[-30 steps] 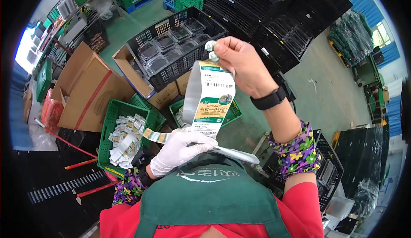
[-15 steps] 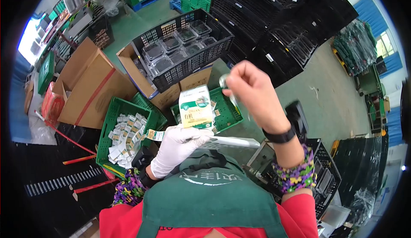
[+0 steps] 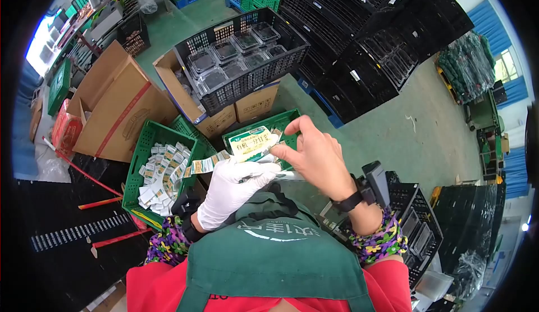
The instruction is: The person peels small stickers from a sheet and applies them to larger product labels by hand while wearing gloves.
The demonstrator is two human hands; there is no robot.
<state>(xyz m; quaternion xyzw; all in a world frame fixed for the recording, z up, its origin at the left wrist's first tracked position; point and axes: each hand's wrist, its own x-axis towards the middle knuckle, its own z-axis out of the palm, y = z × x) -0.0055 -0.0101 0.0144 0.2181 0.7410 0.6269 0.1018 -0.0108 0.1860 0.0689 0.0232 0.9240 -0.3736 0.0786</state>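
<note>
Left: label basket (image 3: pixel 135 169), labels (image 3: pixel 160 191) inside, carton (image 3: pixel 130 110) behind | centre: second basket (image 3: pixel 287 115), before boxes (image 3: pixel 257 102) bearing container crate (image 3: pixel 255 79), containers (image 3: pixel 224 50) inside | back right: crate stack (image 3: pixel 342 26) on pallet (image 3: pixel 320 100)

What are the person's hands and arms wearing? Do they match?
Not quite! The left hand has a thin white glove, but the right hand has no glove. Both wrists have black bands, and a chunky dark gadget sits by the right one. Both forearms have flowery sleeve covers in purple, yellow and green, with red sleeves higher up.
</note>
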